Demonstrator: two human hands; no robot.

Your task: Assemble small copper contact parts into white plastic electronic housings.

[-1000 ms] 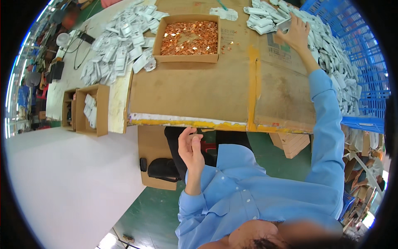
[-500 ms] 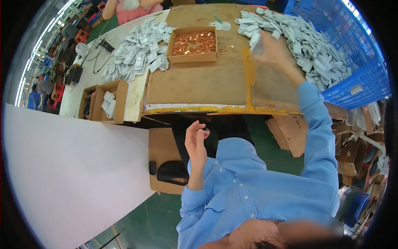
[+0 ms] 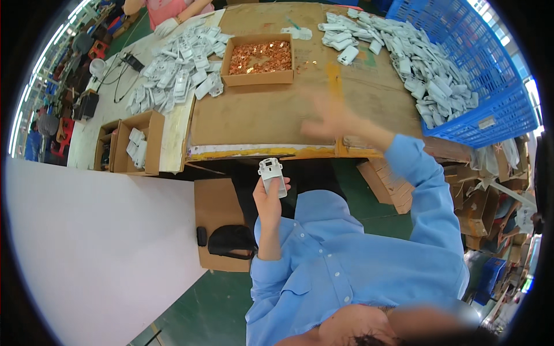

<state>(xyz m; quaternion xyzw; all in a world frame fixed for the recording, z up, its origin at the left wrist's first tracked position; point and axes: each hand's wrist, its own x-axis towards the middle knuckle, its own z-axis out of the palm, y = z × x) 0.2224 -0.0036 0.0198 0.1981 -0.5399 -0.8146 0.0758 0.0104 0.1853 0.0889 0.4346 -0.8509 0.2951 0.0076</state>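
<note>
My left hand is closed around a white plastic casing, held upright in front of the table edge. The casing has a small dark rectangular opening near its top and a paler lower part. Over the near part of the table is my right hand, blurred by motion, fingers spread and nothing visible in them. Beyond it, a shallow cardboard box holds many small copper-coloured metal pieces. A pile of similar white casings lies at the far right, and another casing pile sits left of the box.
A blue plastic crate stands tilted at the right beside the casings. Small cardboard boxes sit at the table's left edge, one with white parts inside. Across the table, another person's gloved hand is by the left pile. A white panel fills the lower left.
My right hand has come back from the right-hand casing pile toward me. A white casing now sits in my left hand, which was without one before. The other person's gloved hand has moved nearer the left pile.
</note>
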